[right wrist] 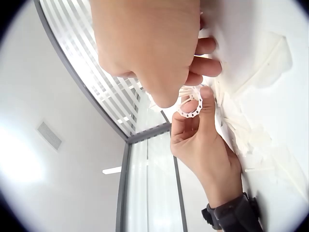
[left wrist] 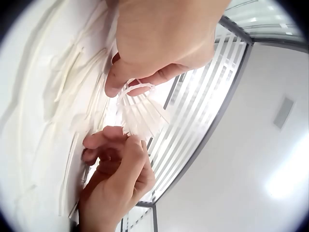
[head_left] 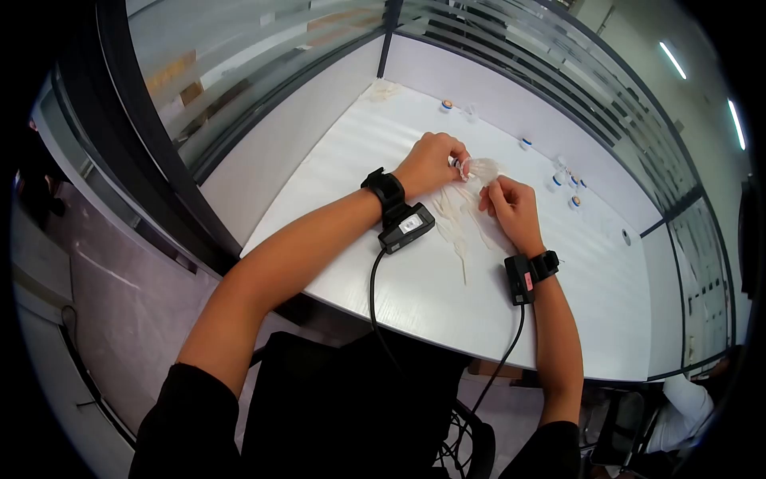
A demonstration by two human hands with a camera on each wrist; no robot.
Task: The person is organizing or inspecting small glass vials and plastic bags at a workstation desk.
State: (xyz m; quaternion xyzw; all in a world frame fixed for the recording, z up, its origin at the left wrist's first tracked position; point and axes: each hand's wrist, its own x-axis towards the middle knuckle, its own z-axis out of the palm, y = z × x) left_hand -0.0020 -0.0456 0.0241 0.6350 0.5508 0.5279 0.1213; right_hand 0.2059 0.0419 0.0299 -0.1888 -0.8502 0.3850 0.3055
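Observation:
A small white ring with holes (right wrist: 191, 114) has thin white ribs and a pale, feather-like skirt (left wrist: 140, 116) fanning out from it. My left hand (head_left: 433, 165) pinches the ring's rim between thumb and fingers. At the other end of the skirt, my right hand (head_left: 515, 209) pinches its edge with thumb and forefinger, the other fingers curled. In the right wrist view my right hand covers most of the skirt. Beneath both hands, loose whitish feather-like strips (head_left: 453, 223) lie on the white table (head_left: 383, 279).
Several small white pots with blue and orange marks (head_left: 574, 202) stand at the right and back of the table. Another pale heap (head_left: 383, 90) lies in the back left corner. Low partitions edge the table. Black cables (head_left: 373, 299) run from both wrist cameras over the front edge.

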